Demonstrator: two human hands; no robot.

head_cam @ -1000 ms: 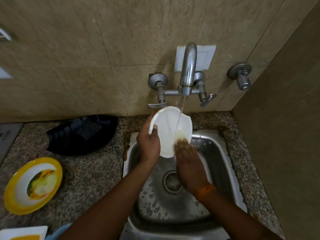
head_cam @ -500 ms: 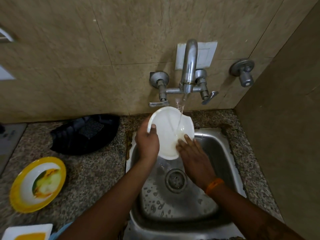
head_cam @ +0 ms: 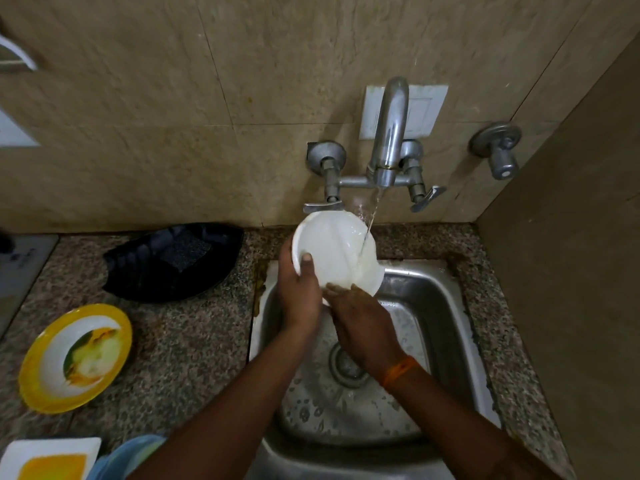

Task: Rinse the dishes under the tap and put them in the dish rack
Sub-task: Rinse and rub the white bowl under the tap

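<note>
Currently mid-rinse. White plate [head_cam: 332, 251] held tilted over the back of the sink [head_cam: 446, 306], under the tap [head_cam: 388, 133], stream landing on its upper right face. Left hand [head_cam: 299, 299] gripping the plate's left rim, thumb curled over the front, other fingers hidden behind. Right hand [head_cam: 363, 323] at the lower edge, fingers fairly straight and close together, tips laid flat on the wet face, apparently rubbing; not pinching anything. Orange wristband [head_cam: 398, 370] on that wrist.

Waiting on the granite counter [head_cam: 194, 341]: yellow-rimmed plate [head_cam: 76, 358] with food residue, well left of the sink; white square dish [head_cam: 48, 459] with yellow residue at bottom left corner, partly cut off. Black tray [head_cam: 173, 261] with a scrub pad [head_cam: 187, 251] near the wall. No dish rack in view.

Risks, judged only: wet slick plate held by one rim grip, so could slip and drop into the steel basin, chip or crack. Top rim close to the left tap lever [head_cam: 322, 206], a knock possible if lifted. Steep tilt under the stream likely to splash onto counter and wall. Rack location unknown, so a dripping carry-over needed.
</note>
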